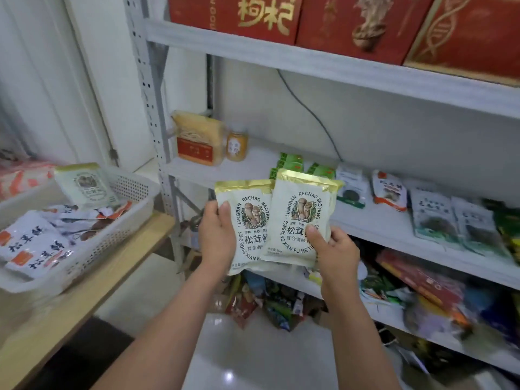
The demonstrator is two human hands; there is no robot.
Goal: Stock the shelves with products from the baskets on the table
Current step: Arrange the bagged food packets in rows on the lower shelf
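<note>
Here the left hand (216,235) and right hand (334,249) grip two pale, gold-topped, mushroom-printed pouches (301,212), seemingly overlapping.

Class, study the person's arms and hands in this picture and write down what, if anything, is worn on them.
Nothing is worn. The left hand and right hand are bare: no gloves, no visible rings. The left forearm and right forearm carry no sleeve, watch or bracelet up to the frame edge.

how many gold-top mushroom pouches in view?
3: a pouch in the left hand, a pouch in the right hand overlapping it, a pouch propped in the basket. Others may be buried there.
</note>
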